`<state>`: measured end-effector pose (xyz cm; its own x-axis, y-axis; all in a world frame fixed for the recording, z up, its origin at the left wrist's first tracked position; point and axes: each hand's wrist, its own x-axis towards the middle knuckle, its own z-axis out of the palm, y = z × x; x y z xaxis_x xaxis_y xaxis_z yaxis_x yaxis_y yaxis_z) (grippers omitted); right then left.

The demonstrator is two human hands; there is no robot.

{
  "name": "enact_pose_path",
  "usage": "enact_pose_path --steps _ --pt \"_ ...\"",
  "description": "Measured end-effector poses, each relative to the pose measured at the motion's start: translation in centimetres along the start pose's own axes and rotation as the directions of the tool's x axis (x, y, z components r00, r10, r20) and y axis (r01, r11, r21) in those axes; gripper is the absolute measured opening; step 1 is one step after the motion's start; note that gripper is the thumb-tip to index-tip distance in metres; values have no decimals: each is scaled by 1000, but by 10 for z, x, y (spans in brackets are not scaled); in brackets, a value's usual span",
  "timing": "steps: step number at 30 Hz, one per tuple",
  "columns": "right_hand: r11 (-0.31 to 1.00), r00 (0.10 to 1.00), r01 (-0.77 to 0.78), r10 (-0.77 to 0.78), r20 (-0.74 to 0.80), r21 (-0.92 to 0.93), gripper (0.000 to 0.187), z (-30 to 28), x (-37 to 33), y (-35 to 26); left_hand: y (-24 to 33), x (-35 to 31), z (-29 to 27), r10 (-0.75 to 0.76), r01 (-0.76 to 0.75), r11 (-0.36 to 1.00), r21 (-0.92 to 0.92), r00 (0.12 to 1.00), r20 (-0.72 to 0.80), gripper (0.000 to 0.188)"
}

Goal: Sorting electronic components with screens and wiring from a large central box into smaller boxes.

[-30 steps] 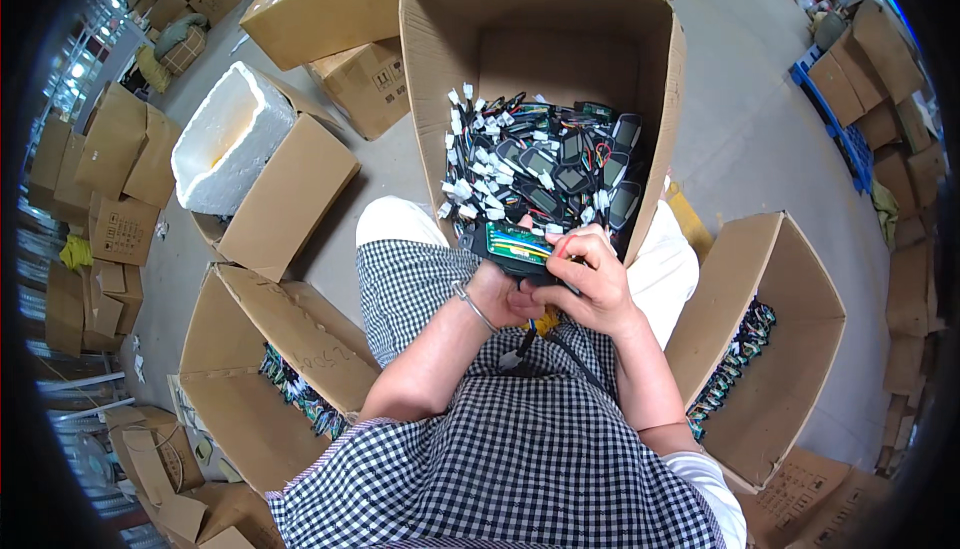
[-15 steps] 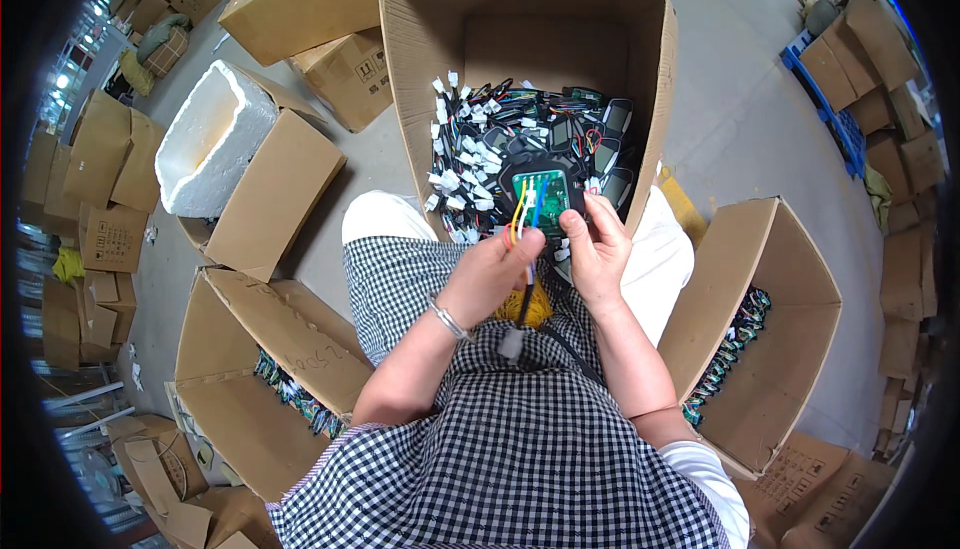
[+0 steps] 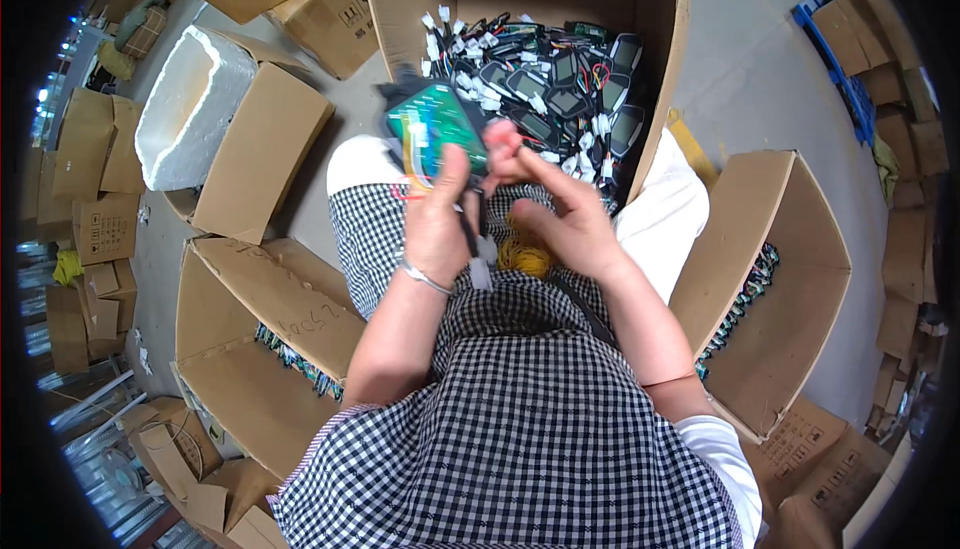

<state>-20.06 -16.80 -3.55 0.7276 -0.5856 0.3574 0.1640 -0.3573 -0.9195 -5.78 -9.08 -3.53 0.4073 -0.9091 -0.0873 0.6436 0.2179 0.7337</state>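
My left hand (image 3: 436,217) is closed on a black display unit whose back is off, showing its green circuit board (image 3: 440,121). Yellow, white and blue wires run off the board under my thumb, and a cable with a pale connector (image 3: 481,267) hangs below. Just right of the unit is my right hand (image 3: 575,221), its thumb apart from the fingers and nothing visible in it. Its fingertips are blurred, so contact with the unit cannot be judged. Beyond both hands, a large carton (image 3: 676,44) holds many display units (image 3: 568,101) and white-plugged cables.
A bundle of yellow strands (image 3: 524,257) lies on my lap. Open cartons with rows of green circuit boards stand at the left (image 3: 225,389) and right (image 3: 800,319). A white foam box (image 3: 185,109) sits in another carton, farther left. Blue pallet (image 3: 835,64) at far right.
The display unit has moved left and up out of the carton's front, now held in my left hand. My right hand has come off its edge. The view has shifted slightly.
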Motion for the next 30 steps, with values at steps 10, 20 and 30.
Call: enact_pose_path --steps 10,20,30 --pt "499 828 -390 558 -58 -774 17 -1 -63 110 44 -47 -33 50 -15 943 333 994 -96 44" --pt "542 835 -442 540 -107 -714 8 -7 -70 126 16 -69 -38 -210 240 932 272 968 -136 43" --pt "767 761 -641 626 -170 -43 11 -10 -69 86 7 -57 -34 -430 440 874 205 898 -95 35"
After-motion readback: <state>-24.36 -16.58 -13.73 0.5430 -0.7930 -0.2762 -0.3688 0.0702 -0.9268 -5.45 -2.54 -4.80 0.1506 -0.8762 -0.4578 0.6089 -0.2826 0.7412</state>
